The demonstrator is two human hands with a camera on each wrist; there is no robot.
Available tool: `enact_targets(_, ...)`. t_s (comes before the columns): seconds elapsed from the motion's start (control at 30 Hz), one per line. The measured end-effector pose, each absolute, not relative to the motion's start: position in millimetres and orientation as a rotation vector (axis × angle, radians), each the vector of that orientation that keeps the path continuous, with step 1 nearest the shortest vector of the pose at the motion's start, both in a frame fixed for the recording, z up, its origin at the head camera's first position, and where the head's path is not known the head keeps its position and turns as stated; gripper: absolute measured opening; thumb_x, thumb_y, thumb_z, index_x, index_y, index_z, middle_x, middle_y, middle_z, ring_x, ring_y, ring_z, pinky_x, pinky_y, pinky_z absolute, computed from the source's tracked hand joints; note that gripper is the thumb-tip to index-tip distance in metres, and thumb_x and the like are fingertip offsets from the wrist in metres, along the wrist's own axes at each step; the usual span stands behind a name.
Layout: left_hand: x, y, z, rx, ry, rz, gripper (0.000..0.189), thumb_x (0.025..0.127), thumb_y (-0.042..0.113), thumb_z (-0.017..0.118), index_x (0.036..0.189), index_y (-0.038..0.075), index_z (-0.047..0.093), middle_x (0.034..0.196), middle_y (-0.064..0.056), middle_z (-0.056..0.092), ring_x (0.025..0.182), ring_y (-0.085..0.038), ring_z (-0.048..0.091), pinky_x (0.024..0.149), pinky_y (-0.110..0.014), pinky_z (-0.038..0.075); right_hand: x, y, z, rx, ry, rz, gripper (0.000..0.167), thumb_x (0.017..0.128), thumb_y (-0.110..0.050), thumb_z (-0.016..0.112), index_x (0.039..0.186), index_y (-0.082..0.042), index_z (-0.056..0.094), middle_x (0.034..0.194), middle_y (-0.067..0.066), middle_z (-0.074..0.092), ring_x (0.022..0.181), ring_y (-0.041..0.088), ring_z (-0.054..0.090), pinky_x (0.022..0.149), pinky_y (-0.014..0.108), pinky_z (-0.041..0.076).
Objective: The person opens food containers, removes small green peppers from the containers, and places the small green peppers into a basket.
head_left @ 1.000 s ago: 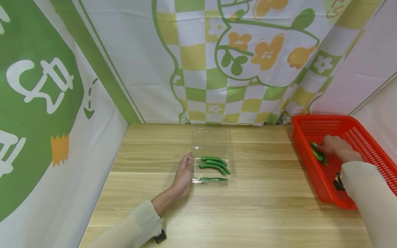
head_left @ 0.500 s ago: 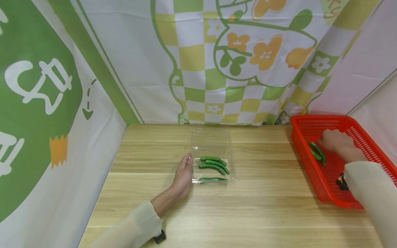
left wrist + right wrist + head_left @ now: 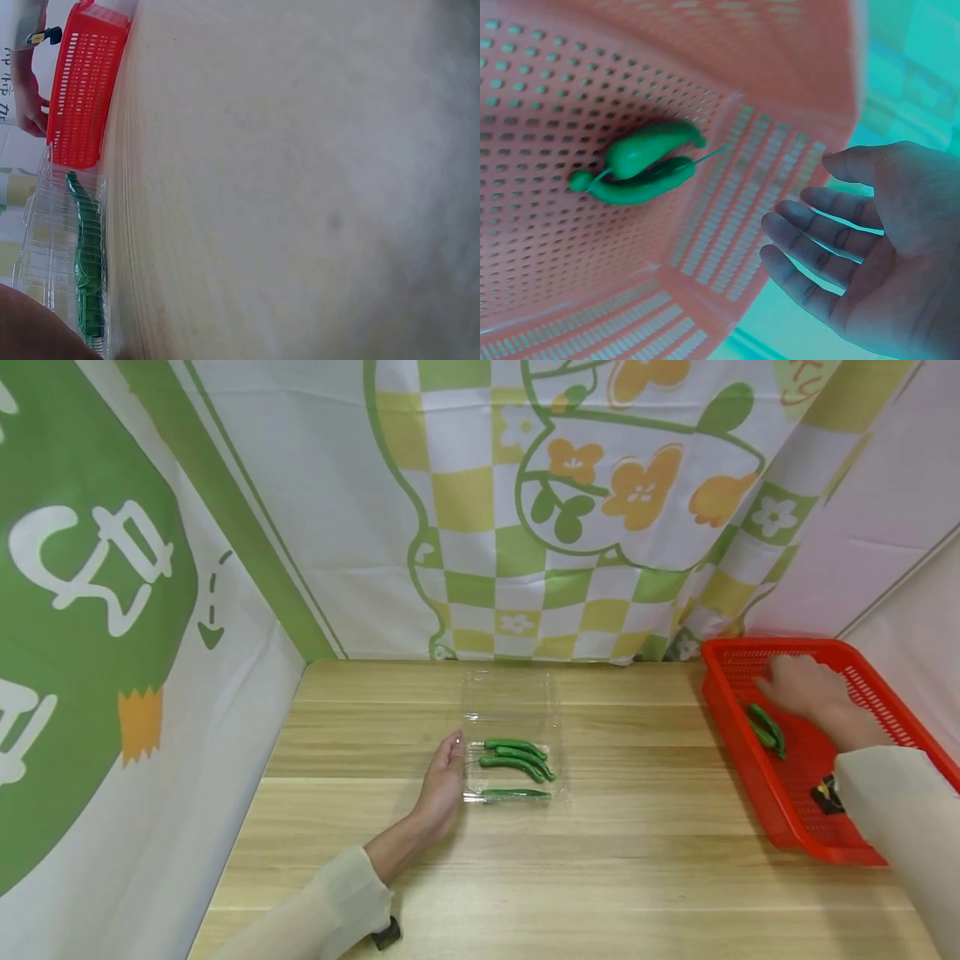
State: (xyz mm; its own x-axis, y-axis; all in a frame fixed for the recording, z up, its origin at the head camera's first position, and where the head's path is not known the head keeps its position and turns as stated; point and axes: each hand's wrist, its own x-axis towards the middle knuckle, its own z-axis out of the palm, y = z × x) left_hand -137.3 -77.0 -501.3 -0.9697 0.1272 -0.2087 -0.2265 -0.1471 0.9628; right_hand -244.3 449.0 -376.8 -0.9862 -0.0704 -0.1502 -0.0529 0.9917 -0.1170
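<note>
Fingers (image 3: pixel 806 244) apart, nothing held

Right hand (image 3: pixel 808 692) hangs over the red basket (image 3: pixel 753 768), two green peppers (image 3: pixel 656 146) lying inside. Picking step, I reckon; next move probably needs a pinch. Left hand (image 3: pixel 441 783) touches the clear box (image 3: pixel 497 779), can't tell its grip.

Lidded box (image 3: pixel 510 695) is reading as thin clear plastic, glossy, throwing highlights. Green peppers (image 3: pixel 510 762) are showing a smooth, shiny skin. Basket (image 3: pixel 746 768) is looking like red perforated plastic. Tabletop (image 3: pixel 637 860) is showing wood grain, slight sheen. Sleeves (image 3: pixel 330 902) are looking like matt cloth.
</note>
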Motion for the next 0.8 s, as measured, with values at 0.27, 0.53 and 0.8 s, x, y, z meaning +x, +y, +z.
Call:
enact_targets(0.27,-137.3,-77.9,-501.4,-0.109,1.886,2.210,0.057,0.117,0.018,0.025,0.167,-0.002,0.008,0.177,-0.021,0.002,0.163,-0.041,-0.002,0.133,-0.055,0.001,-247.0,420.2,-367.7,-0.171,3.053,-0.145,0.028,0.103,-0.026,0.059,0.088,-0.002,0.062,0.080,0.022,0.066,0.073,0.047,0.066,0.055,0.063,0.053)
enact_targets(0.53,-137.3,-78.7,-501.5,-0.089,1.890,2.203,0.057,0.117,0.019,0.025,0.167,-0.002,0.007,0.177,-0.020,0.002,0.163,-0.040,-0.001,0.133,-0.054,0.001,-245.9,394.5,-362.3,-0.237,3.094,-0.130,0.028,0.102,-0.027,0.059,0.082,-0.007,0.060,0.075,0.014,0.063,0.070,0.043,0.065,0.052,0.060,0.051)
enact_targets(0.8,-137.3,-78.4,-502.1,-0.095,1.884,2.212,0.057,0.117,0.019,0.025,0.167,-0.003,0.008,0.177,-0.020,0.003,0.163,-0.040,-0.001,0.133,-0.054,0.001,-245.0,369.8,-363.1,-0.376,3.138,-0.128,0.028,0.100,-0.023,0.062,0.077,-0.009,0.056,0.074,0.014,0.063,0.071,0.044,0.066,0.053,0.061,0.052)
